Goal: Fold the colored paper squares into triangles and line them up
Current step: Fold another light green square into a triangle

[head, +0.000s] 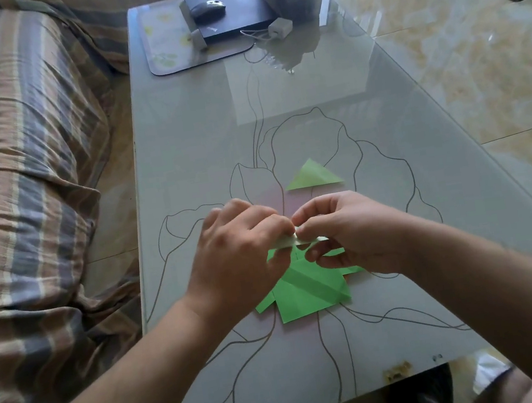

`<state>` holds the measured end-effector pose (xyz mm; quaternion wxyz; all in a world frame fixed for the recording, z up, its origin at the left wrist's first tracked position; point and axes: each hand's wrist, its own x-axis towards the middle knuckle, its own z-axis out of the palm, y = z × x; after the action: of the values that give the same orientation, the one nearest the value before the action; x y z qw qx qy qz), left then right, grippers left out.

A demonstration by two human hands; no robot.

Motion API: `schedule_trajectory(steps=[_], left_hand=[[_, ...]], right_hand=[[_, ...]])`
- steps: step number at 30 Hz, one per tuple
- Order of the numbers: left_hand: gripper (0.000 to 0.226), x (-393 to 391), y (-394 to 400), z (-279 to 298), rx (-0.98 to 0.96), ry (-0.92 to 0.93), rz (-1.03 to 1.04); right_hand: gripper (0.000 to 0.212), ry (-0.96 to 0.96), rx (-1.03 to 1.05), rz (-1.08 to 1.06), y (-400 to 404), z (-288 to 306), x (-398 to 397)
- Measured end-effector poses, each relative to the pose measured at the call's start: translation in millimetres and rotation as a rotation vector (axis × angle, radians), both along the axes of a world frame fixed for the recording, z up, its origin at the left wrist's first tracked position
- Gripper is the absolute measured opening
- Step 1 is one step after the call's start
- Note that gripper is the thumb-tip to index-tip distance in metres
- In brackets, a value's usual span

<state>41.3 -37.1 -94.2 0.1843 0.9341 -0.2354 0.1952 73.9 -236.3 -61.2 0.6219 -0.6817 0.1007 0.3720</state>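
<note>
Paper being folded (pixel 291 240): a pale green piece is held just above the green stack, pinched between both hands, seen edge-on so its shape cannot be told
Left hand (pixel 242 253): fingers are curled down over the left end of the held paper, thumb hidden beneath
Right hand (pixel 339 230): fingertips are curled onto the right end of the held paper, touching the left hand's fingertips
Green stack (pixel 307 292): several bright green squares are fanned untidily on the table, directly under the hands, partly covered by them
Folded triangle (pixel 313 174): one light green triangle is laid flat just beyond the stack, apex pointing away, apart from the hands
Table (pixel 190 150): a glass top with a drawn flower outline is seen beneath the stack
Black box (pixel 225 7): it is set well beyond the stack at the far end, with a mouse (pixel 208 8) on it
Sofa (pixel 16 166): striped fabric is seen left of the stack
</note>
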Motion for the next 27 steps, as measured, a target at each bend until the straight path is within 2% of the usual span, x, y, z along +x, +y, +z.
schedule_trajectory(steps=[2, 4, 7, 9, 10, 11, 13, 18, 24, 27], left_hand=[[0.005, 0, 1, 4, -0.105, 0.021, 0.005], [0.002, -2, -1, 10, -0.363, 0.247, 0.111], [0.005, -1, -8, 17, -0.998, 0.775, 0.319], [0.010, 1, -14, 19, -1.461, 1.038, 0.411], [0.015, 2, -17, 19, -1.642, 1.131, 0.437], [0.023, 2, -18, 18, -1.742, 1.195, 0.459], [0.033, 0, -20, 17, -1.748, 1.269, 0.473], [0.020, -3, -28, 16, -1.662, 1.319, 0.458], [0.013, 0, -29, 17, -1.513, 1.397, 0.473], [0.018, 4, -27, 14, -1.363, 1.284, 0.455]], right_hand=[[0.016, 0.033, 0.068, 0.015, -1, 3, 0], [0.036, 0.087, 0.109, -0.027, -3, 5, 3], [0.049, 0.113, 0.063, -0.078, -5, 4, 6], [0.040, 0.046, -0.002, -0.029, -5, 0, 3], [0.033, -0.004, -0.040, 0.011, -4, -1, 0], [0.026, -0.048, -0.063, 0.049, -2, -3, -3], [0.021, -0.098, -0.048, 0.085, 4, -3, -8], [0.022, -0.168, 0.055, 0.044, 10, -4, -10], [0.012, -0.152, 0.023, -0.051, 0, -7, -2], [0.015, -0.164, -0.047, -0.067, -13, -8, 11]])
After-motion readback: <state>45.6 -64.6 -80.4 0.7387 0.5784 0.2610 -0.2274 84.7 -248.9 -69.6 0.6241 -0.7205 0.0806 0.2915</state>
